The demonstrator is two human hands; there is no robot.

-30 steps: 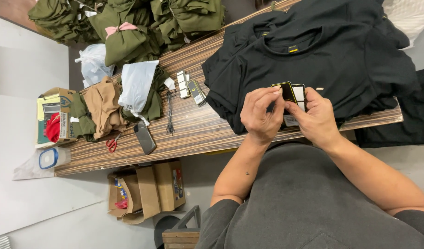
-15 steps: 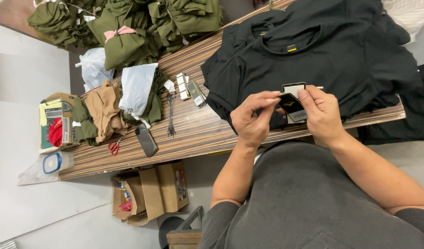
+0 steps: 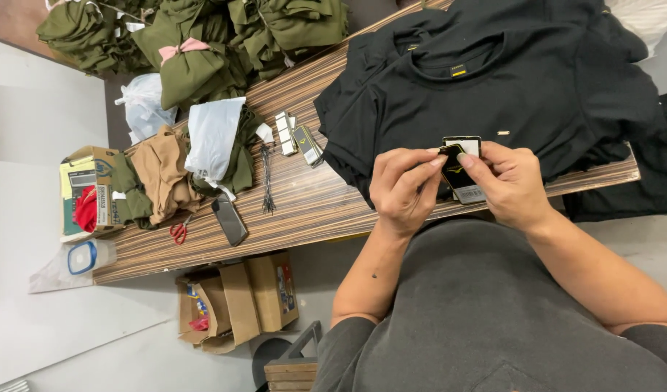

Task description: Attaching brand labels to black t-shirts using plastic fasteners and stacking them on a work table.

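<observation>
Since half a second ago the camera view shifted slightly and the left hand (image 3: pixel 400 190) now pinches the top edge of the black hang tags (image 3: pixel 460 170), which the right hand (image 3: pixel 509 185) grips above the black T-shirts (image 3: pixel 507 94). Tag sorting looks midway. Striped wooden tabletop (image 3: pixel 304 210): scissors (image 3: pixel 178 232), phone (image 3: pixel 229 220), olive garments (image 3: pixel 202 43); cardboard boxes (image 3: pixel 239 301) on grey floor (image 3: pixel 43 327).

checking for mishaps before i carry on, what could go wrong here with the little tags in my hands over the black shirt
The black hang tags are pinched only at their edges between the left hand and right hand, so one could slip and be hard to spot on the black t-shirt. The phone and red scissors lie near the table edge, where a tugged shirt or elbow might knock them off.
</observation>
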